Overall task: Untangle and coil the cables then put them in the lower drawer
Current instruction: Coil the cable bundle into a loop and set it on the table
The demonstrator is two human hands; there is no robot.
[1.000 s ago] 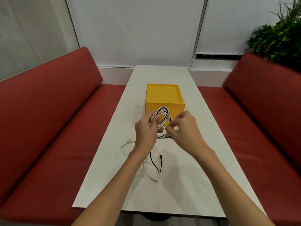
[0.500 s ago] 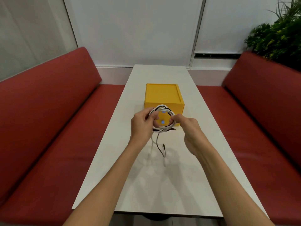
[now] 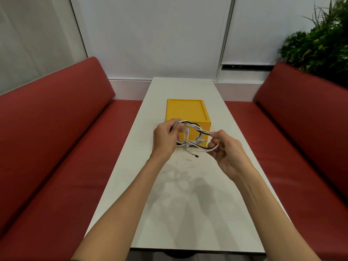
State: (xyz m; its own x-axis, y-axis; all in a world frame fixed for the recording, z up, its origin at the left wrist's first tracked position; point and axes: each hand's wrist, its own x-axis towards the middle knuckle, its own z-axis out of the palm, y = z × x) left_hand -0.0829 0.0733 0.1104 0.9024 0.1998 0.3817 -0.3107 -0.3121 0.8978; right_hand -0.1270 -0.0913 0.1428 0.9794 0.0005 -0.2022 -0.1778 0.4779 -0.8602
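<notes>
Head view: left hand (image 3: pixel 165 139) and right hand (image 3: pixel 225 151) pinch opposite ends of the coiled cables (image 3: pixel 195 137) stretched between them

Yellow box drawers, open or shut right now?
Shut: the yellow box front looks flush, nothing pulled out; cables hide part.

Hands x2: left hand (image 3: pixel 164 140), right hand (image 3: pixel 226 153); cable coil (image 3: pixel 197 128) x1; yellow box (image 3: pixel 185 110) x1; table (image 3: pixel 178 204) x1; benches (image 3: pixel 56 147) x2; plant (image 3: pixel 320 44) x1.
</notes>
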